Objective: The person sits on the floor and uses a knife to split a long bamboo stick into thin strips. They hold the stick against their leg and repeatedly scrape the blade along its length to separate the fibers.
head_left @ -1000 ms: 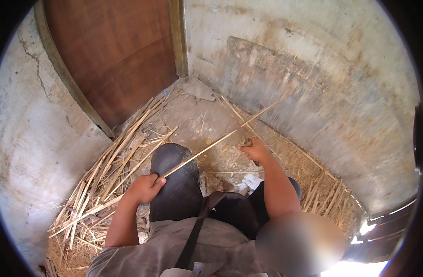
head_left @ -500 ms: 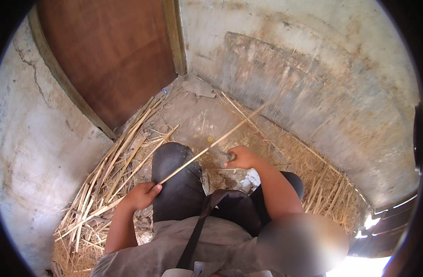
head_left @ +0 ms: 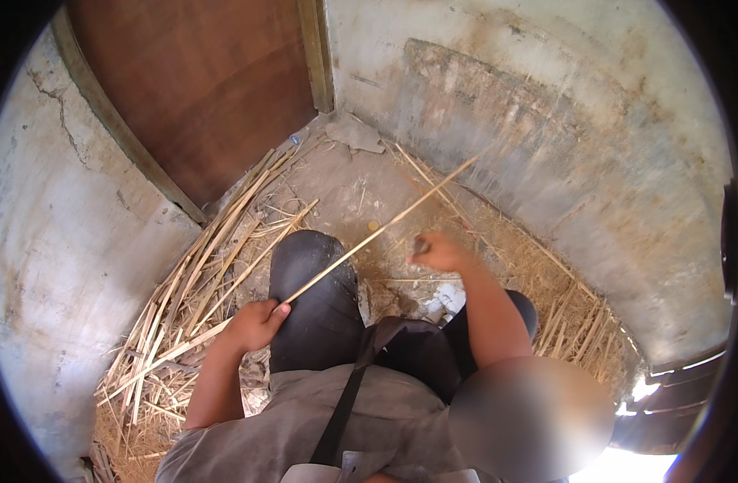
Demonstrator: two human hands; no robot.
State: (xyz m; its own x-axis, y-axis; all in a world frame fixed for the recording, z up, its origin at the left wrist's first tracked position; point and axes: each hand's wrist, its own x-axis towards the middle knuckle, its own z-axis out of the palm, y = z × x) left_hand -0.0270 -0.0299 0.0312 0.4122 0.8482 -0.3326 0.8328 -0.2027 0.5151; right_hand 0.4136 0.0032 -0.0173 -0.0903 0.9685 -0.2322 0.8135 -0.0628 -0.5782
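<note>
Head view, compared with a second back: we see the right hand (head_left: 437,253) has slid down the long reed stalk (head_left: 383,228) toward the body. A second ago it sat further out along the stalk, half a second ago midway, now it is blurred by motion just beside the stalk over the gap between the knees. It is curled around something small and dark; we cannot tell what, nor whether it touches the stalk. The left hand (head_left: 258,322) has barely moved: fist closed, thumb on top, pinching the near end of the stalk against the left knee (head_left: 311,274). The stalk's angle is unchanged, running up and right with its tip over the foot of the plaster wall (head_left: 546,145).

We judge this is a stroke along the stalk, stripping or scraping it, left hand as anchor.

Materials, same view:
- Stalk: thin, straight, pale yellow, stiff enough to hold its line unsupported.
- Loose reeds (head_left: 192,298) heaped at left: dry, splintery, flat strips mixed with round stems.
- Chaff (head_left: 562,322) at right: finer, fibrous.
- Floor (head_left: 345,189): packed dirt, dusty.
- Wall: rough, stained, cracked plaster.
- Wooden door (head_left: 208,88): brown, smooth board in a frame.
- Trousers dark, shirt grey, a dark strap across it.
</note>
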